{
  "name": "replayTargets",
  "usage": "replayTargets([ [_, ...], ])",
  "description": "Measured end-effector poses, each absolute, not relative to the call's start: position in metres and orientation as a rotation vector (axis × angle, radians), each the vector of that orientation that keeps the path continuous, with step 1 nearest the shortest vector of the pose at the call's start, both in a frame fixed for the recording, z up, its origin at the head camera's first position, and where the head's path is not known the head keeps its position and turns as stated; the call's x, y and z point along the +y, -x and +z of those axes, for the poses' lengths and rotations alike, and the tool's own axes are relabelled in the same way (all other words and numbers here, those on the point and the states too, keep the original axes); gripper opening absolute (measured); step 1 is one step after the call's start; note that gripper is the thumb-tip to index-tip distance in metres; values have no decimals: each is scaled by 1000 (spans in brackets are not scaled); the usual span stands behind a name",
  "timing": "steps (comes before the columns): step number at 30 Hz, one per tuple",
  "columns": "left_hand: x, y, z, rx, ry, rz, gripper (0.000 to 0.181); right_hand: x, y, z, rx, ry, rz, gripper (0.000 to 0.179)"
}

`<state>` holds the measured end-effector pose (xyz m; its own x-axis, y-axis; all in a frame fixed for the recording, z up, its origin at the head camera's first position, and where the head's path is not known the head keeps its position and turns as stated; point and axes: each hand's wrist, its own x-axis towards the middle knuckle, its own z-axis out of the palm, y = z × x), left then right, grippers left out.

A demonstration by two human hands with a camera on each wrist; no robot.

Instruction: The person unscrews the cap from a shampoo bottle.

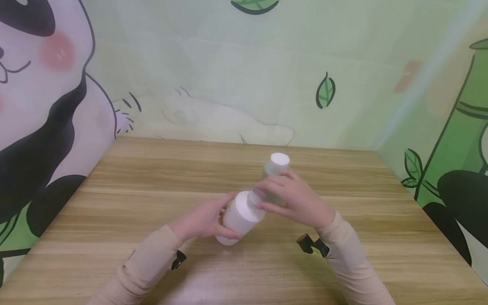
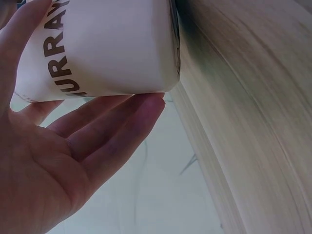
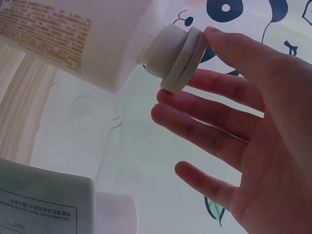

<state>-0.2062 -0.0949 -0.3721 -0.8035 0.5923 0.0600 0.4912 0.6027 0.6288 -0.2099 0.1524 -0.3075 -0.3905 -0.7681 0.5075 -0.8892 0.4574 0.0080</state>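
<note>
A white bottle (image 1: 244, 218) tilts over the table, its capped end toward the right. My left hand (image 1: 202, 218) grips its body from the left, thumb on the near side and fingers round the far side. Dark capital letters show on the bottle (image 2: 117, 44) in the left wrist view. At the neck, my right hand (image 1: 295, 199) pinches the white cap (image 3: 184, 61) between thumb and fingertips, while the little finger stands away from it. Behind the right hand stands a pale green bottle (image 3: 44, 200) with a white cap (image 1: 280, 159), partly hidden by that hand.
The wood-grain table (image 1: 152, 169) reaches back to a green wall (image 1: 213, 59) printed with a panda, leaves and bamboo. Black wrist mounts (image 1: 313, 245) hang below both sleeves.
</note>
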Motion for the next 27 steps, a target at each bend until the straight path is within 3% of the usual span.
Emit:
replayTargets([
  [12, -95, 207, -373, 2655, -897, 1000, 92, 153, 210, -309, -2258, -1503, 430, 40],
  [27, -96, 206, -373, 2666, -919, 983, 91, 150, 209, -309, -2325, -1365, 391, 40],
])
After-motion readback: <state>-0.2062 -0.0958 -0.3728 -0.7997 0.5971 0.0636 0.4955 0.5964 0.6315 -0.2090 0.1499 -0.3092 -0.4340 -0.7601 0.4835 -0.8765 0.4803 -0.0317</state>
